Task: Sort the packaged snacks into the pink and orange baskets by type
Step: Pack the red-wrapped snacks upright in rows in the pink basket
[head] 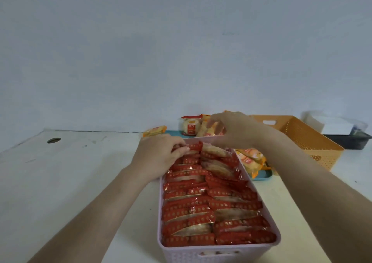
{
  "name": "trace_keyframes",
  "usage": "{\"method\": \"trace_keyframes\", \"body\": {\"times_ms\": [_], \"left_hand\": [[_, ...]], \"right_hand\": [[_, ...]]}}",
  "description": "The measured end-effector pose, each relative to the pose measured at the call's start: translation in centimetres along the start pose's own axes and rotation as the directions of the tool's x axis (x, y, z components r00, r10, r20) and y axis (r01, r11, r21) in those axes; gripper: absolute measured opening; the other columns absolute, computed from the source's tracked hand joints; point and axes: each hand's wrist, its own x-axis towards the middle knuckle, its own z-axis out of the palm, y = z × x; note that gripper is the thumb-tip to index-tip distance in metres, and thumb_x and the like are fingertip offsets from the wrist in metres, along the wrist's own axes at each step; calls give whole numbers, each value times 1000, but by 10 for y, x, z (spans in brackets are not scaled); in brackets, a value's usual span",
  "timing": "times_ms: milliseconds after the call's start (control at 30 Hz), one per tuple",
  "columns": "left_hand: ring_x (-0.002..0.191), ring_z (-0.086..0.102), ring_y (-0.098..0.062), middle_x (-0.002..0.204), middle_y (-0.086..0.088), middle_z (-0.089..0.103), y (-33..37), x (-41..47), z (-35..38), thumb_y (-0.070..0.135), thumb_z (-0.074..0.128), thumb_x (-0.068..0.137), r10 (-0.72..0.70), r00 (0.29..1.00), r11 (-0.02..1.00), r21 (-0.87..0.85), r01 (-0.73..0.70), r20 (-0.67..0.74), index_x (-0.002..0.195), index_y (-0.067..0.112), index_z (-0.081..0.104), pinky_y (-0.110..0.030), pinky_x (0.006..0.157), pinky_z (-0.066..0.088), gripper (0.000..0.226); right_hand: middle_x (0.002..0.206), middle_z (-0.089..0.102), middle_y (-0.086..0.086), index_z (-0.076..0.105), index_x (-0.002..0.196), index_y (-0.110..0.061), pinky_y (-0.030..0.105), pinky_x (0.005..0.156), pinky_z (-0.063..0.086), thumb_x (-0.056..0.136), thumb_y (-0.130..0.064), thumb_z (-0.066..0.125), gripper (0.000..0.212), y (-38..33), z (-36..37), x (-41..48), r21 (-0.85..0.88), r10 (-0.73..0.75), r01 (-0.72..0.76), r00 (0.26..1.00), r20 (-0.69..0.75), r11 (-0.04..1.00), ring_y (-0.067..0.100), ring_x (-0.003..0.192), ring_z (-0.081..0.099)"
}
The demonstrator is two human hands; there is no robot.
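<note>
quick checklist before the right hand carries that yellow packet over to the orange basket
1. Right hand grip on the yellow packet: ok, fingers curl round it.
2. Left hand on the far red packet: ok, it pinches the packet at the pink basket's far end.
3. Pink basket holds one type: ok, only red packets show.
4. Orange basket has room: ok, no packets visible inside, though the floor is partly hidden.
5. Sorting finished: not ok, loose yellow packets lie on the blue tray.
</note>
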Motion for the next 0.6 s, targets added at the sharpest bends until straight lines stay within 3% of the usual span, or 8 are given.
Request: {"method": "trace_keyframes", "body": {"times_ms": [100,233,333,400,467,533,600], "left_hand": [[102,58,-16,90,10,65,5,8,0,50,41,96,49,998,981,188,-55,36,95,33,66,-33,71,35,30],[87,54,-18,86,6,60,15,14,1,36,38,101,50,984,904,411,-116,169,97,30,63,-36,71,34,27],[92,57,-20,87,3,61,20,20,1,20,39,98,1,963,870,475,-134,271,90,26,59,-38,73,37,22],[91,58,-22,86,3,62,23,21,1,16,41,94,34,969,860,487,-153,244,88,24,57,-39,74,42,20],[87,58,-19,84,7,61,25,17,-2,21,47,93,160,987,920,358,-160,28,91,25,62,-36,69,45,16],[78,56,-8,78,15,57,37,10,-5,28,58,89,178,975,984,28,-176,-130,88,28,67,-31,68,46,9],[74,56,0,72,19,60,49,7,-8,44,63,82,154,988,970,-192,-151,3,85,36,68,-28,73,45,10]], "right_hand": [[92,58,-14,60,119,-29,35,84,50,83,-46,64,39,7,11,-9,-129,20,-9,996,89,992,14,92,57],[95,64,-14,65,114,-32,34,82,48,90,-44,55,28,5,19,-20,-154,-48,48,999,2,987,13,97,58],[97,69,-10,68,112,-28,29,73,49,93,-37,54,25,7,27,-26,-132,-90,80,993,-71,988,13,89,61],[98,70,-7,68,111,-25,28,71,46,95,-33,53,23,10,29,-33,-72,-86,73,977,-194,995,14,88,61],[98,69,-3,69,108,-22,32,74,47,94,-24,54,20,12,29,-37,18,-78,88,949,-304,996,17,89,61],[97,66,-1,69,106,-23,34,76,46,95,-21,54,19,15,27,-40,74,-83,118,924,-373,990,18,86,58],[96,62,-3,68,110,-23,29,74,41,96,-22,54,20,19,28,-39,119,-58,122,896,-440,985,13,81,53]]}}
